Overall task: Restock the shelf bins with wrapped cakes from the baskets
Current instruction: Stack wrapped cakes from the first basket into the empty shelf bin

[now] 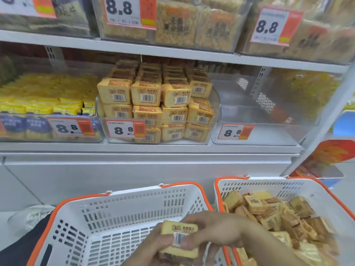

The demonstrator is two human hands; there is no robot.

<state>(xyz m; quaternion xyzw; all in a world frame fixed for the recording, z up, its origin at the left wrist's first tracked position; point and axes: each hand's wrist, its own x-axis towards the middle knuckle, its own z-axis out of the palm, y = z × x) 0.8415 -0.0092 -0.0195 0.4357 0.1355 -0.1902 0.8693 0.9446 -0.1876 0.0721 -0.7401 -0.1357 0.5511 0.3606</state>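
Two hands meet low over the left basket (123, 217), both clamped on a small stack of wrapped cakes (179, 238). The right hand (213, 229) curls over the top and side, and the left hand (153, 246) grips from below; barcode label faces the camera. Left basket looks emptied apart from what is held. The right basket (315, 191) holds a loose heap of cakes. On the shelf, the middle bin (214, 104) is stacked with neat rows of the same cakes, and the bin (259, 135) to its right stands bare behind its price tag.

Step in hand, as I judge it: pickup done, cakes gathered, carry to shelf not yet begun. Next move calls for lifting the stack up and forward, then setting it flat on the middle rows or into the bare bin, labels out. Keep the stack squeezed so the lower cake doesn't slip.
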